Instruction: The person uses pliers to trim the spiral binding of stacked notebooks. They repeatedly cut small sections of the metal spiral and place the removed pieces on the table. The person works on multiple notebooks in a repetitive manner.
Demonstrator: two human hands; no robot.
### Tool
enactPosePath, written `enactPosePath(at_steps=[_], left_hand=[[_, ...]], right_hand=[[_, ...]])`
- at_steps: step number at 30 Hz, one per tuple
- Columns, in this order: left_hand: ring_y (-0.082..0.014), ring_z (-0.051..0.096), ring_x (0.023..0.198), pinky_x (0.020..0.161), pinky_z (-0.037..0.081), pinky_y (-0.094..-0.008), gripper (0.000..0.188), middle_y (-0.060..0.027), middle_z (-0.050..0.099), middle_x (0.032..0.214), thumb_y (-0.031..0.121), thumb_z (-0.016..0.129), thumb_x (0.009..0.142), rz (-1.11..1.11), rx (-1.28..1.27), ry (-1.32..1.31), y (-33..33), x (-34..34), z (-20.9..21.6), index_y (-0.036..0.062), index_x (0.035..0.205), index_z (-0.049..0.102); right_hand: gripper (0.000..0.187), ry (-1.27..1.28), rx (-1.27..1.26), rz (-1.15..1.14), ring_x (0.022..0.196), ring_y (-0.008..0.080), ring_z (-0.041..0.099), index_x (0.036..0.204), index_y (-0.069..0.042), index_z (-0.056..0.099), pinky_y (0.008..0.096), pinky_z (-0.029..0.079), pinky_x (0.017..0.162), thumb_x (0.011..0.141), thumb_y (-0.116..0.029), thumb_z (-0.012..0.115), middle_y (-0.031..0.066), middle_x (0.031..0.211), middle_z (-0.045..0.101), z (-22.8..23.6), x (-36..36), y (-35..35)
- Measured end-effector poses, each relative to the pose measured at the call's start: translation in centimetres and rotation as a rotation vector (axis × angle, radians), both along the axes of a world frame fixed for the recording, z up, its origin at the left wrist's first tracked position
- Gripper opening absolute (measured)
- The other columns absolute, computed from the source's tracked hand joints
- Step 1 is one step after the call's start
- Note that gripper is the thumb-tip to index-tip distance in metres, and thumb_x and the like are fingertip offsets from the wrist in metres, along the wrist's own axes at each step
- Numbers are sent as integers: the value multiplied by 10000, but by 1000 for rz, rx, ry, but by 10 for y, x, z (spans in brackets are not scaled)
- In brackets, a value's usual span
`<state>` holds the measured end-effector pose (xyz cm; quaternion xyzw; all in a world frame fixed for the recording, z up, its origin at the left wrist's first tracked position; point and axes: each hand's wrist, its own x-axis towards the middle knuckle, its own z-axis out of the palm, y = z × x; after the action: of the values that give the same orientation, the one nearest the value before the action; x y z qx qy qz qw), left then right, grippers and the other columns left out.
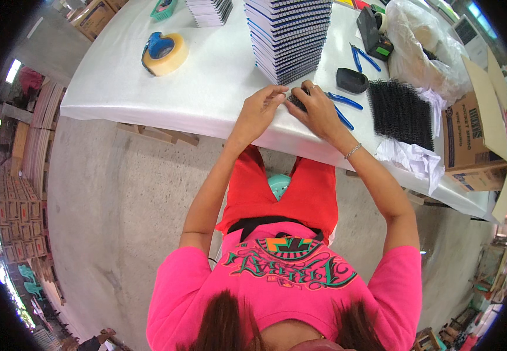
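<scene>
At the near table edge, my left hand [258, 114] has its thumb and fingertips drawn together; what they pinch is too small to make out. My right hand [319, 112] curls its fingers over a small dark piece that looks like black spiral binding [298, 100], mostly covered by the fingers. Just beyond both hands rises a tall stack of spiral-bound notebooks [288, 41]. Blue-handled pliers [346, 102] lie beside my right hand. Farther right, a mass of black spiral coils [403, 111] rests next to a small black dish [352, 81].
A tape roll in a blue dispenser [171, 55] sits at left, a shorter notebook stack [209, 10] behind it. Toward the right are second blue pliers [363, 57], a clear plastic bag [420, 52], crumpled white paper [411, 159] and an open cardboard box [470, 137].
</scene>
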<state>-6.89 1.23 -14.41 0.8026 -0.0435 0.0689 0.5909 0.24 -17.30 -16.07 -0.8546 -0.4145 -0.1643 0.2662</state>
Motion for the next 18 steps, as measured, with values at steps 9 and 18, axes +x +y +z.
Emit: enactPosePath(at_steps=[9, 18], left_hand=[[-155, 658, 981, 901, 518, -304, 238, -81, 705, 1084, 122, 560, 1009, 68, -185, -8, 15, 7, -25, -2, 1176, 677], [-187, 650, 1079, 988, 485, -320, 210, -88, 686, 1170, 61, 602, 959, 39, -27, -74, 11, 0, -21, 14, 1146, 685]], right_hand=[[231, 68, -39, -79, 943, 400, 629, 1078, -54, 590, 484, 540, 758, 915, -194, 674, 227, 1096, 566, 5, -1, 7], [217, 166, -13, -98, 961, 445, 625, 1094, -50, 587, 504, 535, 792, 920, -159, 657, 247, 1114, 560, 7, 4, 6]])
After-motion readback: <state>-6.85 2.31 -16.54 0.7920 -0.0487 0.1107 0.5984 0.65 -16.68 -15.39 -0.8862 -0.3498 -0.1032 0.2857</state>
